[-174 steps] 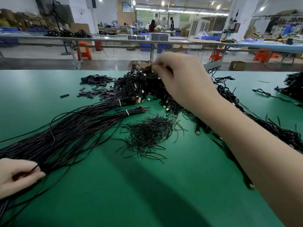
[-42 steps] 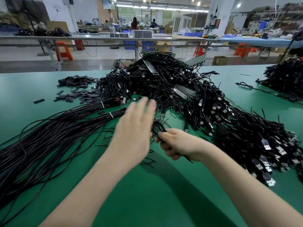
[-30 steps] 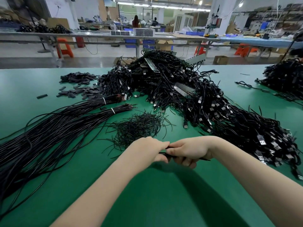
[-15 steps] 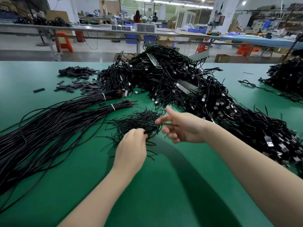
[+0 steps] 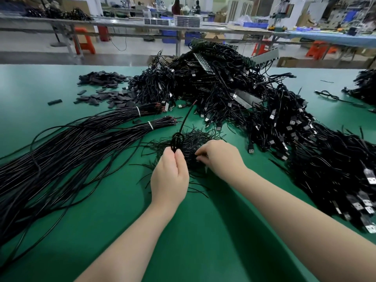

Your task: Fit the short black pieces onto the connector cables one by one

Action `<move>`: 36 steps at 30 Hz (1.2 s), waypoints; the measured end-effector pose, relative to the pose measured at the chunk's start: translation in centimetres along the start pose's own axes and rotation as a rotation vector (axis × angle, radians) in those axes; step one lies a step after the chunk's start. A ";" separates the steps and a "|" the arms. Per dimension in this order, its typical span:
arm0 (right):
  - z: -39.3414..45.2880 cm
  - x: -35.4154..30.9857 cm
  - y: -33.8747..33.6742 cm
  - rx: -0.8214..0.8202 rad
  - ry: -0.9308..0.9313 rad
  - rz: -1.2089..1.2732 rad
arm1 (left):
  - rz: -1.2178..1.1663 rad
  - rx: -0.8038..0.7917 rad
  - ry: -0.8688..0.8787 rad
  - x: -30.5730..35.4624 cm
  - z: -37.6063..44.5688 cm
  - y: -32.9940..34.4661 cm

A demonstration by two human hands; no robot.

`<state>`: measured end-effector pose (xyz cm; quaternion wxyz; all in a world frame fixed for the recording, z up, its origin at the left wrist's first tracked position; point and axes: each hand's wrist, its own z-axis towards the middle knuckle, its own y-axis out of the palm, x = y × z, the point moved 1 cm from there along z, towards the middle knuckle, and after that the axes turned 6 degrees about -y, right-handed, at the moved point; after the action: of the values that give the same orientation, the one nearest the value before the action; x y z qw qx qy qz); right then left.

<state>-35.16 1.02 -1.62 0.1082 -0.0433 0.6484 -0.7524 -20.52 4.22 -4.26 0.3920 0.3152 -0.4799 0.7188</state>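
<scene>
Hands, two, meet over one heap of short pieces (image 5: 191,143) at centre. Our left hand (image 5: 169,176) pinches one looped cable (image 5: 178,139), its free end running toward 12 o'clock. Our right hand (image 5: 220,157), earlier spread, now picks in the heap, fingers curled. Two tied bundles (image 5: 130,123) lie at 10 o'clock. We read no writing.

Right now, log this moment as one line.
left hand: pinches looped cable | right hand: picking in thin-strand pile | piece on cable: cannot tell | table: green
</scene>
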 end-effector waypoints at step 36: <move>-3.9 1.4 -6.1 0.252 0.007 0.251 | 0.031 -0.081 -0.019 -0.7 0.5 0.5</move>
<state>-37.99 5.29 3.67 0.2038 0.0546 0.5496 -0.8084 -20.54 3.43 -4.91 0.3888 0.2985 -0.5172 0.7016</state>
